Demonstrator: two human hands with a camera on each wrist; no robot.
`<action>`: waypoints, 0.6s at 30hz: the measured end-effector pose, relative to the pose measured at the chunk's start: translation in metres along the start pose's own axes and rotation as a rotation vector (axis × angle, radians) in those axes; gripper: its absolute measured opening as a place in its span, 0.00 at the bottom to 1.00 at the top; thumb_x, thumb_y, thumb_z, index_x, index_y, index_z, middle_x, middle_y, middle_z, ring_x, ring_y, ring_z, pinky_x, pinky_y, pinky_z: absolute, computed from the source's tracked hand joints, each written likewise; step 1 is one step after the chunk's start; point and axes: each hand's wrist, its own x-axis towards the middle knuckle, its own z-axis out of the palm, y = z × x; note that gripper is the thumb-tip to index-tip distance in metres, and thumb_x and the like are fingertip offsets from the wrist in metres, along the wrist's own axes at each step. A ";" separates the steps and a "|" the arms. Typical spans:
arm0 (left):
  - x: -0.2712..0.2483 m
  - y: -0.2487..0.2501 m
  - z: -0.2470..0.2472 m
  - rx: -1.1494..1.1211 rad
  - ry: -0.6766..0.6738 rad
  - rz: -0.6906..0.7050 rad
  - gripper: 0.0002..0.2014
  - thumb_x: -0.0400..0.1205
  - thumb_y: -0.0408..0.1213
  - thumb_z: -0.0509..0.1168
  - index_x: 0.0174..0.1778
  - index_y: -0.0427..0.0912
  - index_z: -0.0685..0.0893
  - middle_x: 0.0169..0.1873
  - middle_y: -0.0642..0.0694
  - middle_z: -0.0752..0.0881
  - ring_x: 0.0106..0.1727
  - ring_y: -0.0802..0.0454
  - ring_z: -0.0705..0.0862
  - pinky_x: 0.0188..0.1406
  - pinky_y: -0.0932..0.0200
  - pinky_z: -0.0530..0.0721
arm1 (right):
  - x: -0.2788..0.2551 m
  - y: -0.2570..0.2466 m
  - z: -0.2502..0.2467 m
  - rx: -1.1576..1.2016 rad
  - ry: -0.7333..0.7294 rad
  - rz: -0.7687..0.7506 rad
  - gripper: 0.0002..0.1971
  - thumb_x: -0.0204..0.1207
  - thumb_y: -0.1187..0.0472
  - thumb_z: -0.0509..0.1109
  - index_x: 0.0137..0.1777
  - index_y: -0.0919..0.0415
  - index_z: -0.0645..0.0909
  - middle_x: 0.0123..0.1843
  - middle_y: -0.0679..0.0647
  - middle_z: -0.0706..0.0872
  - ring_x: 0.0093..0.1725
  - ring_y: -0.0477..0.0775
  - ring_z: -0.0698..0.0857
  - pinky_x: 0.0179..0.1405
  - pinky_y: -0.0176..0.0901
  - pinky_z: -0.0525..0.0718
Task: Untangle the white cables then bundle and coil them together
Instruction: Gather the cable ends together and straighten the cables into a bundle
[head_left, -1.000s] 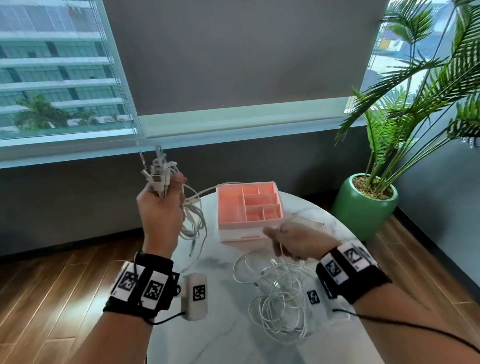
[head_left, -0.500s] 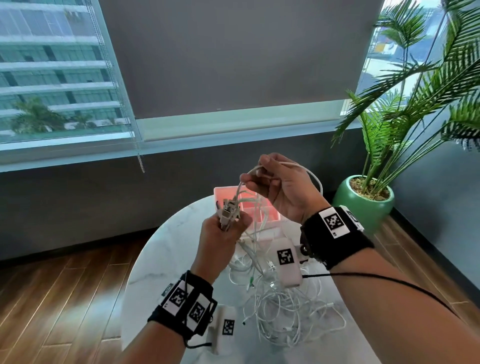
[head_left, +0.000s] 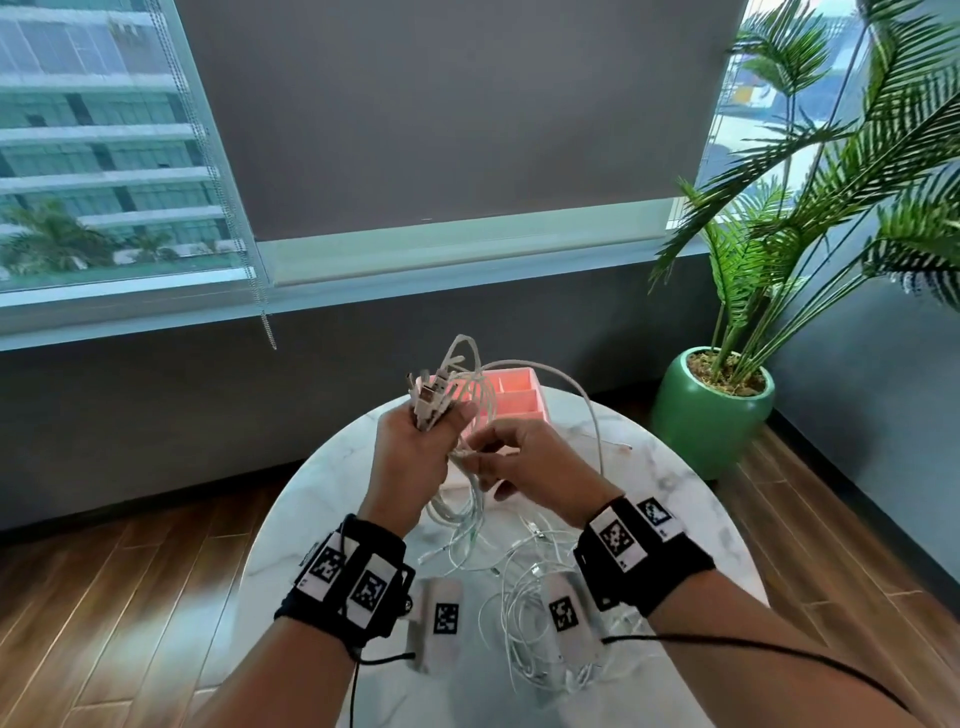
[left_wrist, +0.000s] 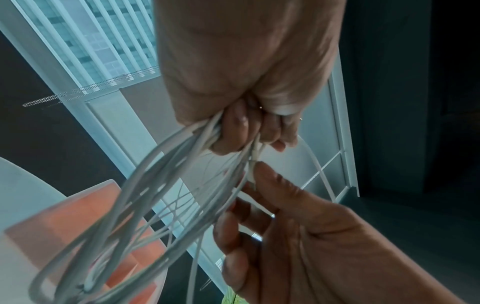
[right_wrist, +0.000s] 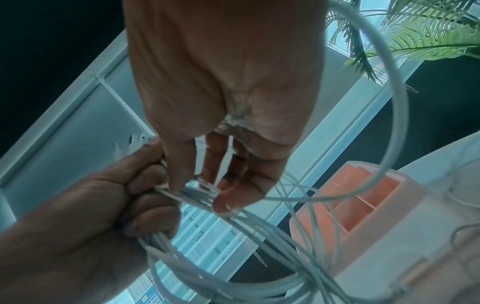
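together, two hands: left hand (head_left: 410, 462) gripping white cables (head_left: 457, 499), right hand (head_left: 540, 470) pinching them, one pink organizer (head_left: 511, 397)

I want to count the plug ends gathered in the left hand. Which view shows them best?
The head view: the plug ends stick up clear above the left hand. The right wrist view catches only a blurred white sliver behind that hand; in the left wrist view they are hidden.
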 end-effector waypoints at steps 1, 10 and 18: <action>0.000 0.002 -0.001 -0.033 -0.004 -0.014 0.18 0.81 0.34 0.73 0.26 0.46 0.79 0.18 0.54 0.70 0.18 0.56 0.63 0.18 0.63 0.64 | -0.001 -0.001 0.001 -0.018 0.024 -0.038 0.11 0.73 0.56 0.81 0.50 0.62 0.90 0.36 0.53 0.88 0.33 0.48 0.83 0.31 0.39 0.81; -0.005 0.023 0.004 -0.107 -0.117 0.026 0.12 0.84 0.38 0.70 0.50 0.29 0.86 0.20 0.53 0.67 0.18 0.57 0.60 0.17 0.65 0.61 | -0.011 -0.023 -0.019 0.192 -0.011 -0.141 0.07 0.84 0.65 0.68 0.44 0.62 0.85 0.42 0.58 0.88 0.43 0.57 0.85 0.40 0.45 0.83; -0.018 0.050 0.026 -0.191 -0.412 0.075 0.13 0.81 0.48 0.66 0.45 0.45 0.92 0.23 0.48 0.63 0.23 0.52 0.55 0.23 0.58 0.54 | -0.026 -0.025 -0.052 0.324 0.162 -0.074 0.22 0.85 0.41 0.60 0.54 0.59 0.86 0.41 0.57 0.78 0.23 0.48 0.67 0.22 0.38 0.62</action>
